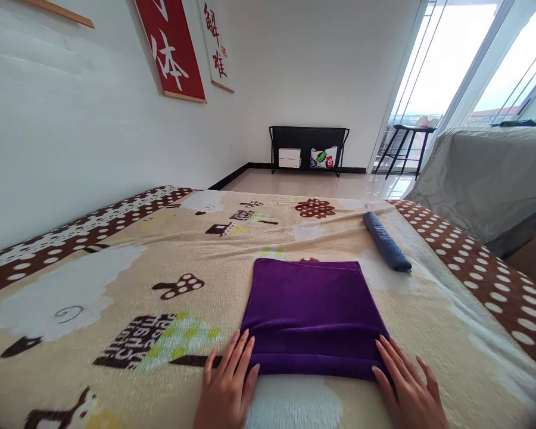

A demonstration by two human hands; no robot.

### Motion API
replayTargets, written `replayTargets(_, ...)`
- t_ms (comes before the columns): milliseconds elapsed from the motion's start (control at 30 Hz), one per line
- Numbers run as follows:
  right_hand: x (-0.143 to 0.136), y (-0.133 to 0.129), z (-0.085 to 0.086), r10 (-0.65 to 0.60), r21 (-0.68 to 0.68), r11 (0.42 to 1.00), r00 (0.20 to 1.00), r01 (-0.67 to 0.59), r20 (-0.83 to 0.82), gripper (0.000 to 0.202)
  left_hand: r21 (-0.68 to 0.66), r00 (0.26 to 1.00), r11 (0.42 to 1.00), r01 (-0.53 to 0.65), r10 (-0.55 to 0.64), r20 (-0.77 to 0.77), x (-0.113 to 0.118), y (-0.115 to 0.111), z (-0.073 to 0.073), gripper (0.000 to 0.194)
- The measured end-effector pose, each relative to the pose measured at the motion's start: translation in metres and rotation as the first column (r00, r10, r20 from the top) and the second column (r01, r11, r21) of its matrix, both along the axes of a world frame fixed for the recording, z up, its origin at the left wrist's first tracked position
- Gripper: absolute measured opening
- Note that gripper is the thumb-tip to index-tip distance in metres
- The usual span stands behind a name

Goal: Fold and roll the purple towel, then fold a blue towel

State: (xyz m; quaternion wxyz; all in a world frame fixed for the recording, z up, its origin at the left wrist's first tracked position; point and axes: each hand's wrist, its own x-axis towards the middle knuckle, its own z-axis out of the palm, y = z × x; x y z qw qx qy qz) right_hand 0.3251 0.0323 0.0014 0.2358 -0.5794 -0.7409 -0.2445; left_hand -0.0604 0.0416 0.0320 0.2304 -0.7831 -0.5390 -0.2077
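Observation:
A purple cloth (310,304) lies folded into a flat, roughly rectangular shape on the patterned blanket (223,268), with a narrow fold along its near edge. At its near left corner, my left hand (227,381) lies with fingers spread, the fingertips touching the cloth's edge. My right hand (408,381) is at the near right corner, fingers apart, its fingertips on that edge. Neither hand grips anything. Beyond the cloth to the right is a rolled blue-grey towel (386,241).
Along the left side runs a white wall (71,119) with hanging scrolls (172,53). A black rack (309,140) stands against the far wall. At the right are a covered piece of furniture (486,173) and a black stool (404,146) by the window.

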Motion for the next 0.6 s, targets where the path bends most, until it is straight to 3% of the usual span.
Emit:
replayTargets(100,-0.026,0.002,0.009,0.059,0.053,0.997,0.997,-0.056,-0.049,0.044,0.060,0.998,0.997,-0.039,0.036,0.044,0.023,-0.002,0.001,0.045)
replayTargets(233,-0.086,0.013,0.019,0.267,0.007,0.964,0.963,-0.267,-0.027,0.039,0.043,0.983,0.982,0.184,-0.185,0.015,0.078,0.002,0.003,0.052)
replayTargets(333,-0.106,0.020,0.019,0.261,-0.070,0.964,0.965,-0.258,0.036,0.043,-0.022,0.968,0.968,0.252,-0.251,0.026,0.100,0.009,0.003,0.048)
replayTargets(433,-0.084,0.022,0.011,0.171,-0.090,0.982,0.985,-0.168,0.028,0.053,-0.098,0.990,0.985,0.139,-0.141,-0.017,0.083,0.014,0.003,0.050)
replayTargets(533,-0.038,0.017,0.000,0.037,-0.119,0.992,0.999,-0.038,-0.012,0.060,-0.134,0.999,0.991,-0.025,0.020,-0.043,0.044,0.015,0.002,0.053)
replayTargets(600,-0.010,0.012,-0.006,-0.017,-0.163,0.987,1.000,0.013,-0.020,0.062,-0.160,0.997,0.984,-0.076,0.071,-0.036,0.020,0.014,0.000,0.055)
